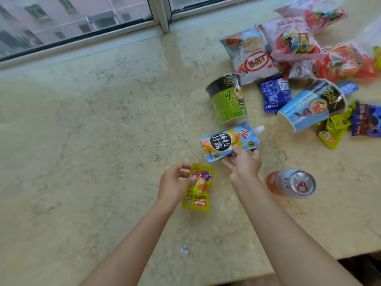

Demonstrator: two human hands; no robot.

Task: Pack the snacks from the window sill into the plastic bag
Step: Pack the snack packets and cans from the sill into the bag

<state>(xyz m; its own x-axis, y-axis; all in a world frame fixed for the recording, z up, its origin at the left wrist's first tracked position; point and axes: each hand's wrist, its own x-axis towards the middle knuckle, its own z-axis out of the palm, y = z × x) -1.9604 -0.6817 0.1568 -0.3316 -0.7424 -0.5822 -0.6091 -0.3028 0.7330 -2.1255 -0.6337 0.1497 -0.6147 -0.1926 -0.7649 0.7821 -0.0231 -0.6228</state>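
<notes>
Fingers of the left hand (175,183) curl round a small yellow packet (198,187), pinching its upper left edge; the packet's long axis runs near to far, its lower end hanging towards the person. Just right of it and a little farther off, the right hand (244,162) lies under the lower right edge of a blue spouted pouch (229,141), thumb on top and fingers spread beneath, so the pouch is lightly held. Its long axis runs left to right, spout pointing right and far.

Right of that hand a drink can (292,183) lies on its side on the window sill (103,120), close enough that the right hand is plainly the nearer one for it. Farther off stand a green cup (227,98) and a tipped blue cup (309,106), then the heap of snack bags (288,42) at the far right. A clear plastic bag (369,32) seems to lie at the far right edge, though I cannot make it out well; if so, both held items must travel right and away.
</notes>
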